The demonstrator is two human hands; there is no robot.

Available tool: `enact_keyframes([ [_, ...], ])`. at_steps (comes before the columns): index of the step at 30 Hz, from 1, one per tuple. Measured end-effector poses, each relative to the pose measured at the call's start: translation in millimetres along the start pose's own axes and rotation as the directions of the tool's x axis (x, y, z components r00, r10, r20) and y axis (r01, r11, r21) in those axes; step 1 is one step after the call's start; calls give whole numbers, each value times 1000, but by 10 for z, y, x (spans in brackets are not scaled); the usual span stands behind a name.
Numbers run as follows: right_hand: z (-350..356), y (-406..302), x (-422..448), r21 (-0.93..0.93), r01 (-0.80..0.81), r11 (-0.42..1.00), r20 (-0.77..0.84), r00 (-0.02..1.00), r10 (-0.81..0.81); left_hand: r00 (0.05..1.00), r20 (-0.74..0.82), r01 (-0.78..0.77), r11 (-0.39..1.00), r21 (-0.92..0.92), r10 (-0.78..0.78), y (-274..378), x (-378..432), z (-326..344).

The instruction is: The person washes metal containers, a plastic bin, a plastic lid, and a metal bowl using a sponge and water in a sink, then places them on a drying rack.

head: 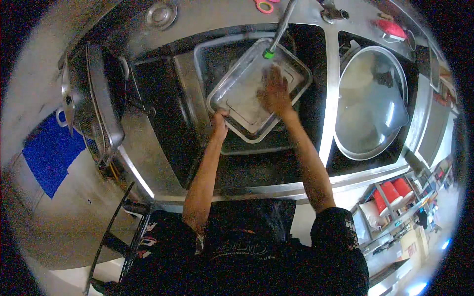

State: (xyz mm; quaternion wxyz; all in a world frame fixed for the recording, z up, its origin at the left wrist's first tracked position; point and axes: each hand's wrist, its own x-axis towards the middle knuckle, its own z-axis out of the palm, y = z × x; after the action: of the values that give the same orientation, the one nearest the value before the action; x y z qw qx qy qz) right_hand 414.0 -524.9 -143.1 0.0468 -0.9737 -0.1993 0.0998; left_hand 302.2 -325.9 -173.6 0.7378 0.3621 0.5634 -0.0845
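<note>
A rectangular metal tray [240,92] is tilted over the left basin of a steel sink [321,155]. My left hand [220,124] grips its near left edge, thumb over the rim. Above the tray's inside, my right hand [274,90] is spread and blurred; whether it touches the bottom I cannot tell. The metal faucet spout [283,26], with a green tip [268,54], points down at the tray's far end. Beneath the tray lies a larger rectangular pan [202,70], partly hidden.
In the right basin stands a large round metal pan [355,111] with cloudy liquid. Metal pans [105,103] lean at the left near a blue cloth [53,151]. Along the back ledge are a round metal lid [161,14], a pink ring-shaped item [264,6] and a red-and-white item [390,29].
</note>
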Motion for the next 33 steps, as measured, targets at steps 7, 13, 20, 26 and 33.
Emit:
enact_keyframes([
  [7, 138, -525, 377, 203, 18, 979, -147, 989, 12, 990, 83, -131, 970, 207, 116, 445, 401, 192],
  [13, 157, -740, 475, 51, -154, 987, -91, 983, 158, 934, 134, -355, 904, 238, 332, 424, 478, 202],
  [20, 105, -799, 304, -182, 158, 971, -342, 915, -213, 964, 99, -265, 898, 351, 246, 278, 816, 44],
  [26, -21, -371, 426, 156, -17, 988, 136, 991, -5, 957, 242, -232, 922, 308, 160, 334, 918, 87],
  [33, -34, -537, 370, -65, 429, 901, 98, 901, -422, 953, 273, -210, 931, 299, 127, 339, 970, 60],
])
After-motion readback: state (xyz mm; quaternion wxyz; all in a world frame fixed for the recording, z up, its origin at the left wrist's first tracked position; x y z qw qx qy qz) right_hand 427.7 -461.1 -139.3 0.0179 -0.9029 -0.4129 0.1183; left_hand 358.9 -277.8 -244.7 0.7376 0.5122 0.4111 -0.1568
